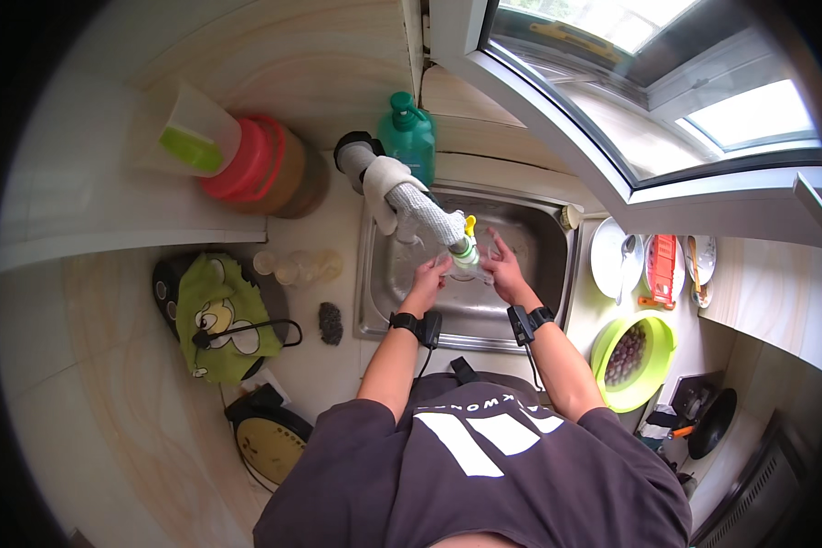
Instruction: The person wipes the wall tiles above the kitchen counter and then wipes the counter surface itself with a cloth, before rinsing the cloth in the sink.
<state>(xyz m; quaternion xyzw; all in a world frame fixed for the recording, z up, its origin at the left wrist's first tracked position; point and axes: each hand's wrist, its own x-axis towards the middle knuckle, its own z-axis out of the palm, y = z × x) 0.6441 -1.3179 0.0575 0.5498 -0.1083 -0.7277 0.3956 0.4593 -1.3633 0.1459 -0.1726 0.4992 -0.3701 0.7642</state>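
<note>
Over a stainless steel sink [469, 318], my left hand [427, 283] and my right hand [508, 271] hold opposite sides of a clear plastic bag or thin clear container [480, 275]. Its exact form is hard to tell. The hands are apart, one on each side of the faucet's outlet. The faucet [421, 209] is wrapped in pale cloth and has a yellow lever [470, 225] and a green-and-white nozzle [464, 254] just above the clear plastic. Both wrists wear black straps with small devices and cables.
Behind the sink stands a green pump bottle [409, 140]. Left are clear cups [286, 268], a dark scouring pad [330, 323] and a cloth-covered appliance [226, 318]. Plates [606, 257], a red grater [662, 269] and a lime basin [666, 329] of round dark fruit lie right. A window frame [575, 127] juts in overhead.
</note>
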